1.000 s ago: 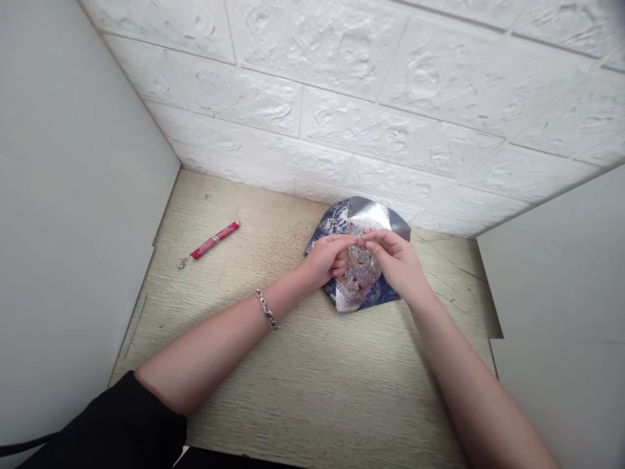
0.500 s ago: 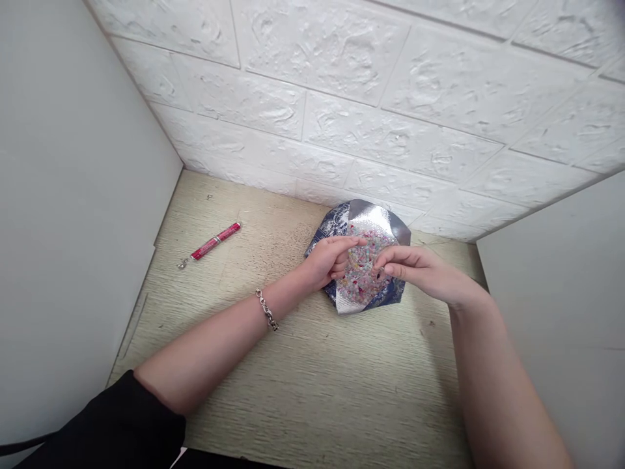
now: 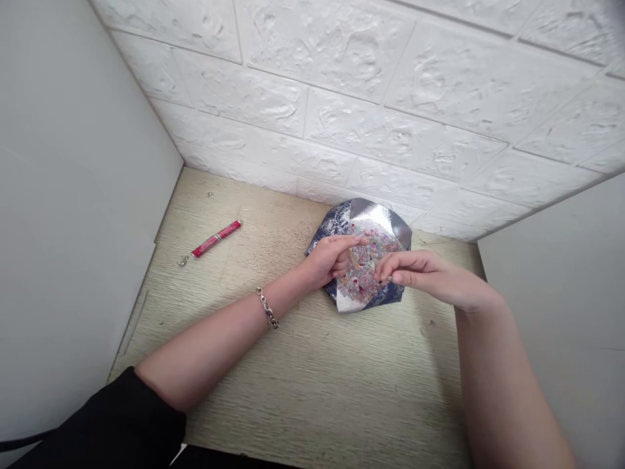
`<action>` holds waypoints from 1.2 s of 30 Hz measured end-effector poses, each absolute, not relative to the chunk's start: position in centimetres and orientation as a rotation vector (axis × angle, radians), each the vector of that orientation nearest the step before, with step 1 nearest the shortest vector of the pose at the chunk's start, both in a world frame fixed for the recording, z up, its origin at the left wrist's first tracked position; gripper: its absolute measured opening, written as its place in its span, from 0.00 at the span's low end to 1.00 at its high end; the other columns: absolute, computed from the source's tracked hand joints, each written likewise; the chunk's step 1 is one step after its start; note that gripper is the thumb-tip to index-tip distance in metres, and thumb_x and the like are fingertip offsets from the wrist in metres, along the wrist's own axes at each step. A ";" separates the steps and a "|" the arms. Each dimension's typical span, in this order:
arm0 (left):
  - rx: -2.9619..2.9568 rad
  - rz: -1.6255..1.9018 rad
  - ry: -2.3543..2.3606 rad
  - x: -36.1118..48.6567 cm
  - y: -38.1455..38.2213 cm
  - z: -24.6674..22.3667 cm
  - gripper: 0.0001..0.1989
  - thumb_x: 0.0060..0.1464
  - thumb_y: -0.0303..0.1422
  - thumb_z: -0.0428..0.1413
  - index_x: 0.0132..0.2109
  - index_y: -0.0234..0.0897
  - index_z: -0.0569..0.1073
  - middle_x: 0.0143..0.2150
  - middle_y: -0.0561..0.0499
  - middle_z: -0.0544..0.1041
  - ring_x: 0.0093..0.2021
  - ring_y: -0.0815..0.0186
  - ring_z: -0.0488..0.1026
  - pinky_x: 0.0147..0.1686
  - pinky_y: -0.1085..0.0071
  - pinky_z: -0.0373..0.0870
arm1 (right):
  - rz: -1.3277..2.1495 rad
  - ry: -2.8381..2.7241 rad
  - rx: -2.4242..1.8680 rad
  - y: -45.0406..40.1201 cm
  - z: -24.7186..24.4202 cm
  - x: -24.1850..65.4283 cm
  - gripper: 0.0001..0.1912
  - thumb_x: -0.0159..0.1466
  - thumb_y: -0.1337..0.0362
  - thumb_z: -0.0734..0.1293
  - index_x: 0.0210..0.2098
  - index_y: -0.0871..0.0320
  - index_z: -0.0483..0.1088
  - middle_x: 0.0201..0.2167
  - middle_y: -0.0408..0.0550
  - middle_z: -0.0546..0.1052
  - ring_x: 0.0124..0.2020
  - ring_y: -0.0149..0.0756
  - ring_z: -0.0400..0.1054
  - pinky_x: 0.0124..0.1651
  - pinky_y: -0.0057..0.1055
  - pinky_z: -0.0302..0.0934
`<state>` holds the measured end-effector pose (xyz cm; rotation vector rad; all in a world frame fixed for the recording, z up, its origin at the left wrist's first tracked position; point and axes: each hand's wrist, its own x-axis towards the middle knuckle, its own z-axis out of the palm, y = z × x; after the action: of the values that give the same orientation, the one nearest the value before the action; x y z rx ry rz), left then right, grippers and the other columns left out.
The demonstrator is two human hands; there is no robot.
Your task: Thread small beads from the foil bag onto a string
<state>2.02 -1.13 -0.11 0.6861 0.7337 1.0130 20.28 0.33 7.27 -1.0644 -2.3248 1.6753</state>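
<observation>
Many small coloured beads [image 3: 364, 283], pink, red and pale, lie spread over silver foil on a dark blue and silver patterned pouch-like base [image 3: 329, 231]. Above the left part of the beads is my left hand [image 3: 332, 260], fingers curled and the index finger pointing right. Whatever its thumb and fingertips hold is too fine to make out. On the right side, my right hand [image 3: 415, 273] hangs low over the beads with thumb and fingers brought together. A tiny dark speck shows at its fingertips; its kind cannot be told.
A slim red tube [image 3: 216, 239] lies on the wooden tabletop [image 3: 312, 378] to the left, near small shiny bits [image 3: 183, 261]. A white brick-patterned wall [image 3: 342, 117] stands behind, with pale panels at left [image 3: 73, 195] and right [image 3: 561, 273].
My right hand has shifted slightly right and down, away from my left hand. My left hand stays almost in place.
</observation>
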 end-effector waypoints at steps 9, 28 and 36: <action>0.652 1.064 0.668 2.0 -0.9 -0.5 0.09 0.48 0.35 0.52 0.33 0.34 0.71 0.14 0.62 0.44 0.13 0.80 0.42 0.13 0.80 0.42 | 0.638 -2.720 -1.714 -0.8 5.9 18.2 0.09 0.57 0.70 0.54 0.23 0.58 0.62 0.25 0.46 0.69 0.27 0.32 0.61 0.28 0.29 0.50; 0.591 1.068 0.744 2.3 -0.7 -0.6 0.11 0.44 0.29 0.58 0.38 0.31 0.74 0.27 0.52 0.72 0.20 0.82 0.64 0.20 0.83 0.58 | 0.357 -2.702 -1.901 -0.6 4.9 19.1 0.09 0.53 0.74 0.57 0.19 0.57 0.58 0.21 0.51 0.68 0.22 0.36 0.61 0.23 0.32 0.49; 0.600 1.067 0.766 2.3 -0.7 -0.6 0.10 0.44 0.28 0.57 0.38 0.31 0.73 0.31 0.50 0.74 0.20 0.81 0.63 0.19 0.82 0.56 | 0.334 -2.711 -1.971 -0.3 4.8 19.0 0.09 0.54 0.74 0.56 0.25 0.58 0.65 0.25 0.51 0.71 0.26 0.37 0.64 0.25 0.30 0.50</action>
<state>2.34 -0.70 -0.61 0.5996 0.7661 1.0672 19.03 -0.28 4.76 -1.9705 -2.7106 0.3345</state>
